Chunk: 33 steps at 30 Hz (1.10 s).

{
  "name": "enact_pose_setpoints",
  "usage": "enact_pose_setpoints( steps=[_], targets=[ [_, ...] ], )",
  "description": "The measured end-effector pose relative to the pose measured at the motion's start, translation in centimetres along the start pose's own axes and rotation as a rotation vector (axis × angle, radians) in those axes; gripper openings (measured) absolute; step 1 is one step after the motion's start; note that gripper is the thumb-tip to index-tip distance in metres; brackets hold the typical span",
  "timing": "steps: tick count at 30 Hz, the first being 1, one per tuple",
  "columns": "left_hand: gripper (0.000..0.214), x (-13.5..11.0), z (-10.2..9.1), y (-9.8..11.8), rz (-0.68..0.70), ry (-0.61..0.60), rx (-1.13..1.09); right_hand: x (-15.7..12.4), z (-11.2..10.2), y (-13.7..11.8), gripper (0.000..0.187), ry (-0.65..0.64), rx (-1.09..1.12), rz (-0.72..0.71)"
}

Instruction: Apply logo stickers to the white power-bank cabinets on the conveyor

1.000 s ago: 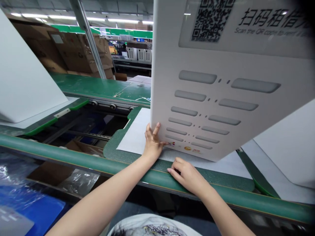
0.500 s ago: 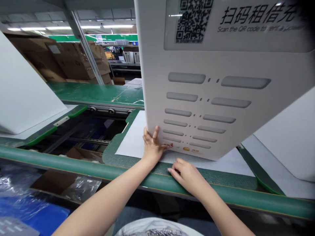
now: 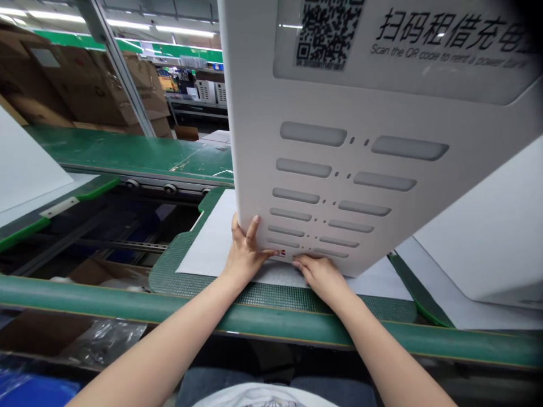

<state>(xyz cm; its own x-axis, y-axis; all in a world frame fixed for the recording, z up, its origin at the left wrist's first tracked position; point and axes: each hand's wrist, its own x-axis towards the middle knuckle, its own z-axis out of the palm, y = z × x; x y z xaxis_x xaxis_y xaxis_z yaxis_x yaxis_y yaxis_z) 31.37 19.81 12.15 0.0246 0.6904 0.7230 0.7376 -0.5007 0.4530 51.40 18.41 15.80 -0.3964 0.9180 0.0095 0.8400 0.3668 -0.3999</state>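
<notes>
A tall white power bank rental cabinet (image 3: 254, 169) stands in front of me, with rows of rounded slots and a QR code panel (image 3: 322, 34) at the top. My left hand (image 3: 244, 251) rests against its lower left corner, fingers spread along the edge and thumb stretched onto the front beside a small coloured logo (image 3: 280, 252). At the bottom of the front, my right hand (image 3: 320, 274) has its fingers bent together against the cabinet and covers part of the logo strip. Whatever is between those fingers is hidden. White sheeting (image 3: 203, 249) lies under the cabinet on a green textured pallet (image 3: 178, 282).
A green rail (image 3: 127, 302) runs along the front edge. More white cabinets stand at the left (image 3: 29, 164) and right (image 3: 487, 237). Behind is a green conveyor belt (image 3: 127, 150) with cardboard boxes (image 3: 85, 85). Clear plastic wrap (image 3: 102, 342) lies below left.
My right hand has moved up from the rail to the cabinet's bottom front, over the logos. My left hand stays at the corner. The view has shifted slightly to the right.
</notes>
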Motion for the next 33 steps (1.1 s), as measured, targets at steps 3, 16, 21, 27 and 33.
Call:
enact_pose_setpoints(
  steps=[3, 16, 21, 27, 33],
  targets=[
    [0.119, 0.0, -0.2, -0.5, 0.032, 0.007, -0.012, -1.1, -0.4, 1.9, 0.025, 0.029, 0.063, 0.072],
    [0.106, 0.1, -2.6, -2.9, 0.080, -0.162, -0.025, -1.3, -1.1, -0.3, 0.028, -0.150, 0.105, -0.002],
    [0.100, -0.5, -2.0, -3.4, 0.049, -0.147, 0.003, 1.2, -0.2, -2.0, 0.030, -0.219, 0.209, 0.135],
    [0.076, -0.7, -3.6, -2.4, -0.037, -0.194, -0.050, -4.5, -1.4, 7.5, 0.045, -0.013, 0.221, 0.477],
    [0.037, -0.6, -5.7, 0.0, -0.087, -0.011, 0.003, -5.1, 1.3, 2.4, 0.034, 0.460, -0.134, -0.126]
  ],
)
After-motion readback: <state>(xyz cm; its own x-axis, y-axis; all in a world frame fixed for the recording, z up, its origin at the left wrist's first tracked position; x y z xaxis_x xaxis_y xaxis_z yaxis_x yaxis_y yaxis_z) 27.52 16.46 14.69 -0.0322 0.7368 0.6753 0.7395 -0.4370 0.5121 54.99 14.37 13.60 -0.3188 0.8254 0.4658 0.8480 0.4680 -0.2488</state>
